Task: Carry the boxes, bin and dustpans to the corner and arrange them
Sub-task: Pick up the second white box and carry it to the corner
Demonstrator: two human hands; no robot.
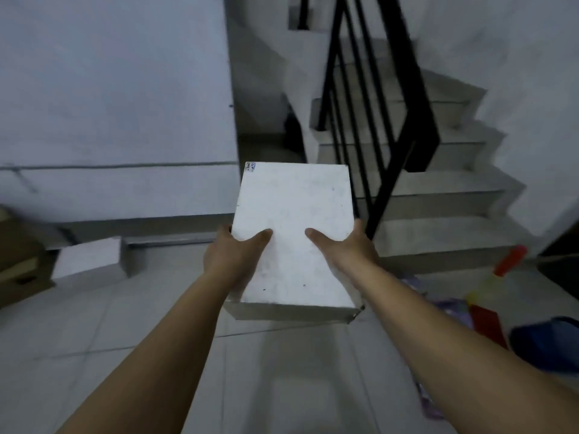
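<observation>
Stairwell landing, tiled floor point(78, 333), white box point(293, 233) up in the air with left hand point(233, 255) and right hand point(351, 249) in a clamped grip on its sides, another white box point(89, 258) already parked by the left wall, dustpan point(488, 317) and blue bin point(548, 339) waiting on the right, so maybe partway done.

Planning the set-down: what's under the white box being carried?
The white box hangs above bare grey floor tiles, gripped by the left hand and right hand. Thumbs rest on top; the fingers and the floor directly beneath are hidden.
</observation>
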